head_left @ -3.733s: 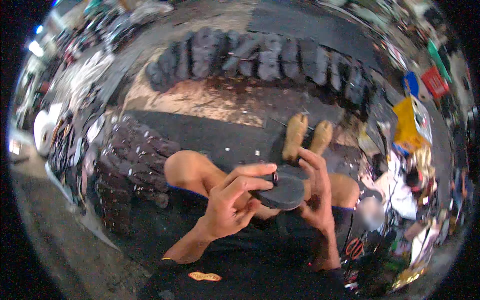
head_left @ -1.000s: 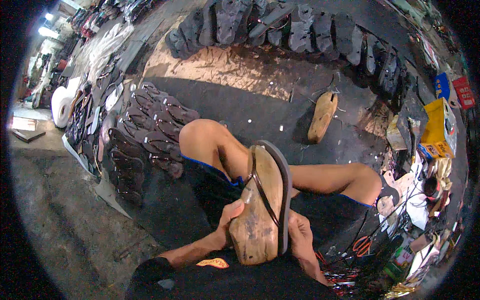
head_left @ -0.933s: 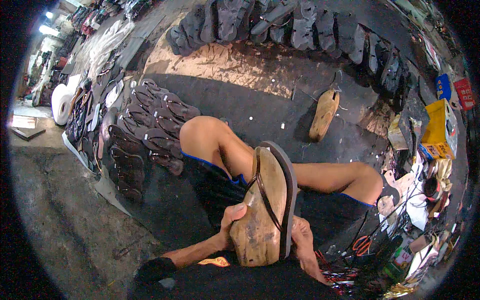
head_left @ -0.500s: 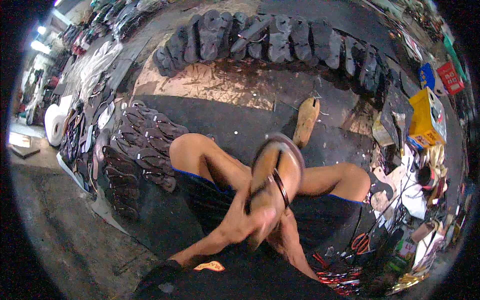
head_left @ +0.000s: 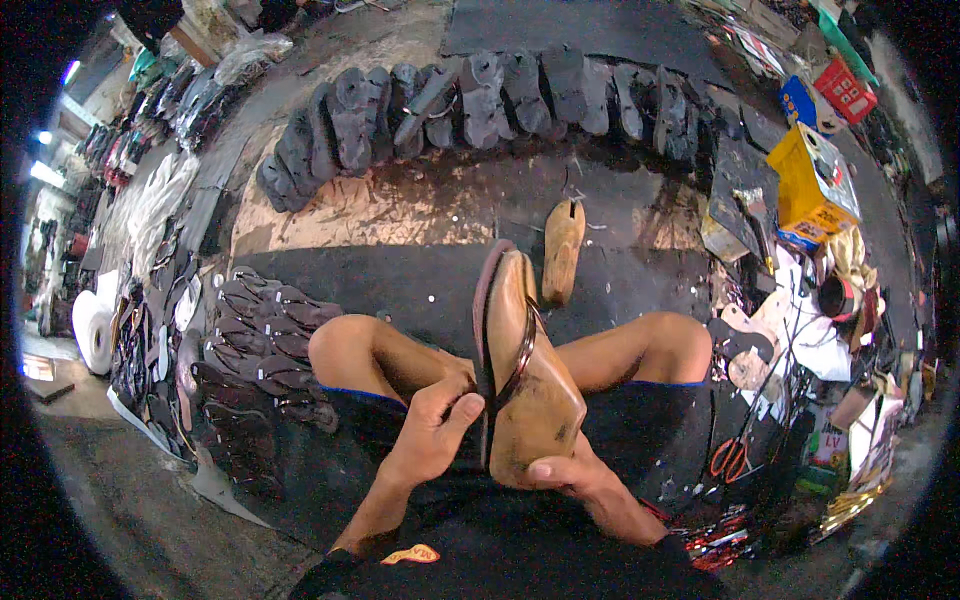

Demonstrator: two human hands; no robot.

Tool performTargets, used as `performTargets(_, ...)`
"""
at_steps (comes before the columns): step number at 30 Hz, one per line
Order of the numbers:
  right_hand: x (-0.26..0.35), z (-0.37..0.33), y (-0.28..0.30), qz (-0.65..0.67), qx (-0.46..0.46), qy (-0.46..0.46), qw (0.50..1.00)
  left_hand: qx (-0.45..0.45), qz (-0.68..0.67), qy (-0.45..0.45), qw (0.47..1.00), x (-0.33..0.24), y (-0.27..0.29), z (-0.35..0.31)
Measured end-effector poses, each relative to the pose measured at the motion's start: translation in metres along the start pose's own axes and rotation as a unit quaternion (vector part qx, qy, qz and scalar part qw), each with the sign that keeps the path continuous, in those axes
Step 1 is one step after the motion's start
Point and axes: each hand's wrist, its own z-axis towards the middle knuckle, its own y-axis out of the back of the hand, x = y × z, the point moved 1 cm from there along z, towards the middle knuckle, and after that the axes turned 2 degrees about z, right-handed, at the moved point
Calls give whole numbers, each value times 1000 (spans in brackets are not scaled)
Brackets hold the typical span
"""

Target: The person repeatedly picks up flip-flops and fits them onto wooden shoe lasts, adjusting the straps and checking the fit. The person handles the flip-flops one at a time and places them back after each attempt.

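Observation:
Between my knees I hold a wooden shoe last (head_left: 540,415) with a flip-flop fitted on it. The dark sole (head_left: 483,335) of that flip-flop stands on edge along the last's left side, and its shiny brown strap (head_left: 524,355) crosses the wood. My left hand (head_left: 432,425) is closed at the sole's edge, its fingertips partly hidden behind the sole. My right hand (head_left: 575,475) grips the last's heel end, thumb on top and the other fingers out of sight underneath. Another wooden last (head_left: 565,255) lies on the floor just ahead.
A curved row of dark sole pieces (head_left: 480,100) spans the far side. Finished-looking flip-flops (head_left: 265,335) lie at left, near a white roll (head_left: 93,330). To the right are a yellow box (head_left: 815,185), orange-handled scissors (head_left: 730,460) and scraps.
The last with the flip-flop has turned, so the sole now shows edge-on at left. My hands have moved apart, left on the sole, right on the heel. The view has shifted.

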Motion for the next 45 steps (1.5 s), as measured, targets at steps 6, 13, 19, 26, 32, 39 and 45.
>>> performTargets(6,48,-25,-38,105,-10,-71,992,111,-455,204,860,79,-9,-49)
performTargets(13,18,8,-28,-247,133,162,946,180,-632,224,719,94,-74,-19)
performTargets(19,14,29,-9,-214,63,195,955,106,-609,193,762,93,-50,0)
performTargets(26,8,57,-14,-332,-70,262,904,23,-563,199,802,59,-45,43)
performTargets(32,30,30,16,-93,-150,206,962,-68,-623,123,769,73,30,85)
performTargets(39,102,137,185,-448,-345,274,778,155,-714,57,681,38,-5,61)
performTargets(45,157,113,-16,-704,-85,429,560,210,-720,131,648,36,-13,57)
